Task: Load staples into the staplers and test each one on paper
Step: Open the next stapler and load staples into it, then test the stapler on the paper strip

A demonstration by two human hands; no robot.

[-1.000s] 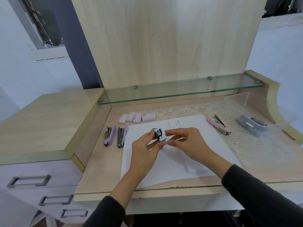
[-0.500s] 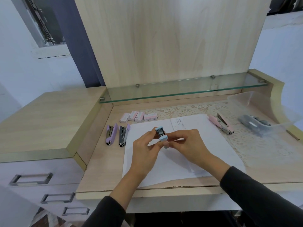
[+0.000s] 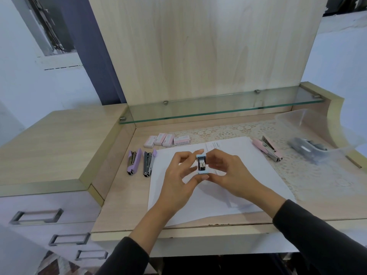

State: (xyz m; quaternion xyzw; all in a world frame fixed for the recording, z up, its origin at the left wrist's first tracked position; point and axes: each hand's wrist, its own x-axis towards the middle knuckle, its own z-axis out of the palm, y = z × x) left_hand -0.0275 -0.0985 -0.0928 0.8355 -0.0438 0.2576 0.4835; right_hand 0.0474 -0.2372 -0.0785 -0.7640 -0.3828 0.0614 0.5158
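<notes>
A small light-blue stapler (image 3: 202,164) is held above the white paper (image 3: 214,197), its metal front facing me. My left hand (image 3: 179,179) pinches it from the left and below. My right hand (image 3: 228,173) pinches it from the right. Two purple staplers (image 3: 133,161) (image 3: 149,162) lie open at the paper's left. A pink stapler (image 3: 267,148) lies open on the right. Several pink staple boxes (image 3: 166,140) sit in a row behind the paper.
A clear plastic box (image 3: 317,139) with grey staplers inside stands at the far right on a lace mat (image 3: 309,171). A glass shelf (image 3: 218,110) runs along the back. Drawers (image 3: 37,215) are at the lower left, under a raised cabinet top.
The blue stapler has been turned in my hands so its metal front now faces me. Both hands stayed over the paper's middle.
</notes>
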